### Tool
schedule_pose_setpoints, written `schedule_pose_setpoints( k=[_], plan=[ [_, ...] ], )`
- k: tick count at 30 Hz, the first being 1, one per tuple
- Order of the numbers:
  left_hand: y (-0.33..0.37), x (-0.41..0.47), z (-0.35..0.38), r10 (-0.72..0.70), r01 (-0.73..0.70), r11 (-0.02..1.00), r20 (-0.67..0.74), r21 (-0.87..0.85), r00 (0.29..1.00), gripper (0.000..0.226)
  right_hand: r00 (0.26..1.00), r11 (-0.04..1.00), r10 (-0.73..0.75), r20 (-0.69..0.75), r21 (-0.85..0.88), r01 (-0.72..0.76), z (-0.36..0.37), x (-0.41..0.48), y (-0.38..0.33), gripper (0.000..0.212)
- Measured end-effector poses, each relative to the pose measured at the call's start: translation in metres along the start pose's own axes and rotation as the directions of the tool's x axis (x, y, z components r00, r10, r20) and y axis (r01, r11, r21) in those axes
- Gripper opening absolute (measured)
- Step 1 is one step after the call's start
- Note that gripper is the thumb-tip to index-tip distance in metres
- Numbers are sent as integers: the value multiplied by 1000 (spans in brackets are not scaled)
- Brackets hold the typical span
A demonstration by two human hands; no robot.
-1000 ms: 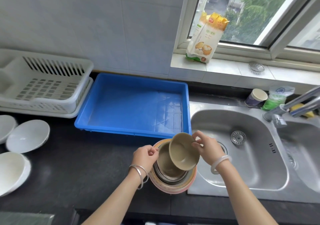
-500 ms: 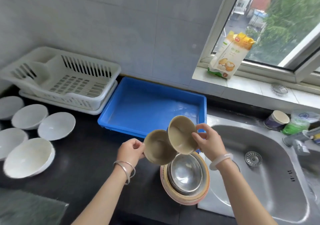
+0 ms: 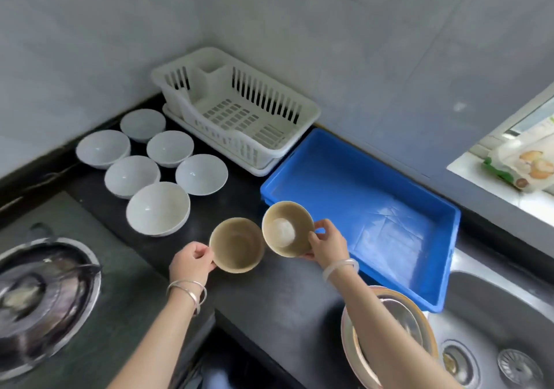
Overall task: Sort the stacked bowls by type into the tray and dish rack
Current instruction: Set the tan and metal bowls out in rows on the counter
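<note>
Pinching one tan bowl (image 3: pixel 237 245) at its rim in the left hand (image 3: pixel 192 261) and a second tan bowl (image 3: pixel 287 228) in the right hand (image 3: pixel 326 246), both now lifted clear of the remaining stack (image 3: pixel 389 337) by the sink and carried out over the dark counter (image 3: pixel 269 295). Heading toward the empty blue tray (image 3: pixel 443 256) and white dish rack (image 3: pixel 239 110); six white bowls (image 3: pixel 158 208) waiting beside. Sorting barely begun, seemingly.

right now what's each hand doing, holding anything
Left hand: closed on the rim of a tan bowl.
Right hand: closed on the rim of a second tan bowl, tilted toward the camera.
</note>
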State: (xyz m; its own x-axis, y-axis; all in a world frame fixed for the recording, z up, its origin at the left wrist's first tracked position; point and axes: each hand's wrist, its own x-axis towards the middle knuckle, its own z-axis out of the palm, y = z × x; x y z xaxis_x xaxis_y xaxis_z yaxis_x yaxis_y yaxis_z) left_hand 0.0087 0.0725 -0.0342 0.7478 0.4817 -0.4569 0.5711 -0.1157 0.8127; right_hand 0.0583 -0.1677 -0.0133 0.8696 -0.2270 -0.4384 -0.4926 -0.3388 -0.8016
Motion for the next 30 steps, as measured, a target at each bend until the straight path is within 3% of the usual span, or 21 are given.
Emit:
schedule_pose_setpoints(
  k=[11, 17, 22, 30],
  plan=[
    [-28, 43, -42, -136, 127, 989, -139, -70, 981, 19, 973, 983, 185, 136, -19, -184, 112, 45, -45, 19],
    [-38, 53, -47, -157, 148, 986, -126, -80, 980, 17, 949, 958, 279, 148, 20, -285, 131, 59, -43, 25],
    [-40, 55, -45, -178, 165, 981, -136, -104, 975, 18, 943, 949, 292, 161, 73, -306, 139, 62, -42, 18],
    [-39, 59, -43, -210, 193, 974, -162, -116, 964, 11, 935, 942, 307, 180, 85, -326, 141, 67, -39, 26]
  ],
)
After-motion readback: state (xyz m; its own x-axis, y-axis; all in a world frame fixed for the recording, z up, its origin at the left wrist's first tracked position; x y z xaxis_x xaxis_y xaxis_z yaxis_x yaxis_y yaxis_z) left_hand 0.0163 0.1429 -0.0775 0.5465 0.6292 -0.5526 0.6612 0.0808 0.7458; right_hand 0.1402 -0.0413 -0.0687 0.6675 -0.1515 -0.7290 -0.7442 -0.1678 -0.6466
